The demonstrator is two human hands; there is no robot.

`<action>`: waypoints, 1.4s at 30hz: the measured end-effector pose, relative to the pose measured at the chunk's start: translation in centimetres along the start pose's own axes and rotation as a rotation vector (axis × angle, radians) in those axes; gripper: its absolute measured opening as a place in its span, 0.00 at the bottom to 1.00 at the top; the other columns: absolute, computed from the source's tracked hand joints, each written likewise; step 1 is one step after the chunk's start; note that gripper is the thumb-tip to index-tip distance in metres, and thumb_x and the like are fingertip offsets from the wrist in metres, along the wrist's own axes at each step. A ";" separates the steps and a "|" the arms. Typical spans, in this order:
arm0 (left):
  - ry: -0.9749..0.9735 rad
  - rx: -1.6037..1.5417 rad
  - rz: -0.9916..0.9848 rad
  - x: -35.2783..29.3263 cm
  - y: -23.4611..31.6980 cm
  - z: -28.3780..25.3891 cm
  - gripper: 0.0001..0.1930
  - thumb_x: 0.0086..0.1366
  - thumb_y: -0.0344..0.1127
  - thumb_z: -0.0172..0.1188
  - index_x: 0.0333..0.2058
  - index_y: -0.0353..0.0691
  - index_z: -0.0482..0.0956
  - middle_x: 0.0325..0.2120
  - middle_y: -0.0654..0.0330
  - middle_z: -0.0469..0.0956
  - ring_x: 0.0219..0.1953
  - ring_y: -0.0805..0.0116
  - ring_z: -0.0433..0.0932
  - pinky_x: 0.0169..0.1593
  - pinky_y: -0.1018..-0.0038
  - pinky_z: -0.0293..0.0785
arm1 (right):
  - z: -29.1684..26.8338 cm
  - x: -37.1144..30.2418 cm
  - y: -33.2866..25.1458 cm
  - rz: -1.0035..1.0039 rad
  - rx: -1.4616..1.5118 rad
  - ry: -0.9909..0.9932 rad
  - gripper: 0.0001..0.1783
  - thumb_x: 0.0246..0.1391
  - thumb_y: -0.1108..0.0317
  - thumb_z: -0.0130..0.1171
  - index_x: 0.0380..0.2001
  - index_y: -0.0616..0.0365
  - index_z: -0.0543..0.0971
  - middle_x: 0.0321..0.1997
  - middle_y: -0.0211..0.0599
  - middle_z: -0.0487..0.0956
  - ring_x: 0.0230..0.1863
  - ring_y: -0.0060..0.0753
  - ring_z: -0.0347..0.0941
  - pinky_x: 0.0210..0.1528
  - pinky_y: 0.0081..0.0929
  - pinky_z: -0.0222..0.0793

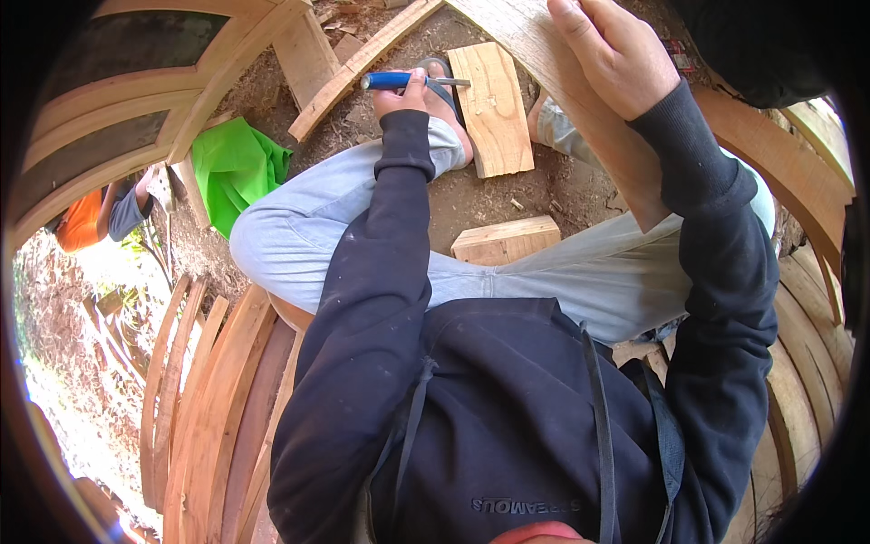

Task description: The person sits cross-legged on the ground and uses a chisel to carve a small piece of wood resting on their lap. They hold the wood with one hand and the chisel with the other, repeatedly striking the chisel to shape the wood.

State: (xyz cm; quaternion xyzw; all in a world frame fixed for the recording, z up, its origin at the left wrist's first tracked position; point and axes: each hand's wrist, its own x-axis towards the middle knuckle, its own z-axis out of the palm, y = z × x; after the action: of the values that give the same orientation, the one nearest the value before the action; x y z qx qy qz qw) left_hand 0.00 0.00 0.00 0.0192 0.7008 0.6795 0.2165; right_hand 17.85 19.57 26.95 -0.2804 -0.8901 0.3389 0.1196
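Left hand point(403, 96): curled round a blue-handled tool point(391, 81), its tip over the block
Right hand point(623, 56): thumb on the long board point(594, 122); finger grip cannot be told
Wood block point(497, 122): just right of the left hand, the nearer; long axis pointing away from the body
Ground point(566, 186): dirt, shavings
Around: curved timbers point(217, 399), green cloth point(234, 165)

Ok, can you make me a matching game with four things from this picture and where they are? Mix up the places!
Things
1. Blue-handled tool
2. Green cloth
3. Long board
4. Small wood block

Places
A. On the ground between the bent legs
B. Touched by the right hand
C. In the left hand
D. Near the left knee

Right pairs: 1-C, 2-D, 3-B, 4-A
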 end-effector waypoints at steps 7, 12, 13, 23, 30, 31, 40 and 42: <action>0.047 -0.065 -0.094 -0.6 1.9 -0.4 0.22 0.60 0.26 0.70 0.45 0.38 0.65 0.40 0.54 0.76 0.39 0.65 0.81 0.38 0.71 0.86 | 0.4 0.0 0.1 -0.009 0.042 -0.011 0.20 0.67 0.55 0.51 0.28 0.61 0.74 0.24 0.60 0.76 0.30 0.65 0.75 0.31 0.50 0.68; 0.052 -0.117 -0.096 -0.3 1.3 -0.6 0.22 0.60 0.25 0.70 0.46 0.37 0.66 0.40 0.54 0.75 0.39 0.63 0.80 0.39 0.68 0.86 | 0.1 0.1 -0.2 -0.013 0.044 -0.041 0.20 0.67 0.55 0.52 0.27 0.61 0.73 0.24 0.60 0.76 0.29 0.65 0.75 0.31 0.51 0.68; 0.051 -0.123 -0.100 -0.3 1.3 -0.7 0.22 0.60 0.25 0.70 0.46 0.37 0.66 0.40 0.54 0.75 0.39 0.63 0.80 0.39 0.67 0.86 | 0.1 0.1 -0.2 -0.020 0.033 -0.040 0.20 0.67 0.55 0.52 0.27 0.61 0.73 0.24 0.60 0.75 0.29 0.65 0.75 0.31 0.51 0.68; 0.061 -0.172 -0.136 0.2 0.9 -0.9 0.22 0.60 0.25 0.70 0.46 0.37 0.66 0.39 0.54 0.75 0.39 0.61 0.80 0.40 0.63 0.85 | 0.4 0.1 0.3 -0.024 0.009 -0.040 0.21 0.67 0.55 0.51 0.26 0.62 0.73 0.24 0.61 0.75 0.29 0.66 0.75 0.31 0.52 0.68; 0.077 -0.191 -0.160 0.6 0.4 -1.5 0.23 0.60 0.24 0.69 0.47 0.38 0.64 0.42 0.54 0.75 0.40 0.63 0.80 0.38 0.67 0.86 | 0.3 0.2 0.1 -0.023 0.016 -0.053 0.21 0.67 0.55 0.50 0.27 0.62 0.74 0.25 0.62 0.75 0.30 0.67 0.75 0.32 0.52 0.68; 0.072 -0.192 -0.161 0.6 0.4 -1.5 0.23 0.60 0.24 0.69 0.47 0.38 0.64 0.42 0.54 0.75 0.39 0.63 0.80 0.38 0.67 0.85 | 0.3 0.2 0.1 -0.025 0.015 -0.054 0.21 0.67 0.55 0.50 0.27 0.63 0.73 0.25 0.62 0.75 0.30 0.67 0.75 0.32 0.53 0.68; 0.054 -0.208 -0.186 1.1 0.2 -2.1 0.21 0.61 0.24 0.68 0.46 0.37 0.65 0.41 0.54 0.75 0.40 0.62 0.80 0.39 0.66 0.84 | 0.5 0.1 0.3 -0.070 0.015 -0.047 0.20 0.67 0.56 0.51 0.27 0.63 0.73 0.25 0.62 0.75 0.30 0.68 0.74 0.32 0.53 0.68; 0.064 -0.212 -0.194 1.1 0.1 -2.1 0.21 0.61 0.24 0.68 0.46 0.37 0.65 0.41 0.54 0.75 0.40 0.62 0.80 0.39 0.66 0.84 | 0.6 0.2 0.7 -0.065 0.017 -0.054 0.20 0.67 0.56 0.51 0.27 0.63 0.73 0.25 0.62 0.75 0.30 0.68 0.74 0.32 0.53 0.68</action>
State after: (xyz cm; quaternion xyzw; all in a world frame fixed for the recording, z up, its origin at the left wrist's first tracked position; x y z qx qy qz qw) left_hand -1.74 -1.63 -0.20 -0.0932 0.6302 0.7257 0.2598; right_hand 17.75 19.74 26.05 -0.2409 -0.8987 0.3498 0.1091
